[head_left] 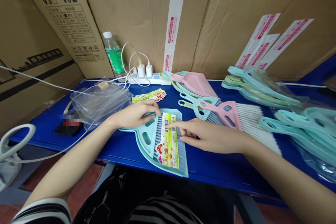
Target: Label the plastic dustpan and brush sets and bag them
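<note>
left hand (133, 114) fingers curled on plastic dustpan (143, 143) | right hand (210, 135) fingers spread on label (168, 143)

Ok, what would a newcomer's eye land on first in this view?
The left hand and right hand sit on a mint dustpan holding a labelled brush, front and centre on the blue table. Right of them lie a pink brush and bagged mint handles.
</note>
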The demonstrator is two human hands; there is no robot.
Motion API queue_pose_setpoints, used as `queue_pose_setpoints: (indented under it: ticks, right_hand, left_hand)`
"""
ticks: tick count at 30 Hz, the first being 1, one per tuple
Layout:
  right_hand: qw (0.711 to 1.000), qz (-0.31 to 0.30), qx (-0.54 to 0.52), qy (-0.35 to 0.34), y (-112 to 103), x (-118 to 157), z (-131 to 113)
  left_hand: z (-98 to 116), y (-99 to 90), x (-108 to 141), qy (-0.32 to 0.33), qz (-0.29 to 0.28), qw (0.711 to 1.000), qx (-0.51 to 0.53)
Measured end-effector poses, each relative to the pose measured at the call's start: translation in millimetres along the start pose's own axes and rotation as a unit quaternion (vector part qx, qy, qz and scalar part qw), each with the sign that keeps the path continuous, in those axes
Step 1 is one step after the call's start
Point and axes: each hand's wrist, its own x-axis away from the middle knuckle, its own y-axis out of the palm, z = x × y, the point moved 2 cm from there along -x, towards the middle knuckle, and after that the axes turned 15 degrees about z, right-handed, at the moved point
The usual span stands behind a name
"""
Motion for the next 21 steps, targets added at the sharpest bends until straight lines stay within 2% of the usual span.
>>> queue_pose_setpoints:
  ticks: [21]
  right_hand:
    - [1.000,0.002,0.011,-0.003,0.7,-0.1,-2.2]
  left_hand:
    - [0.2,-0.3,0.5,0.004,-0.010,1.000,-0.006]
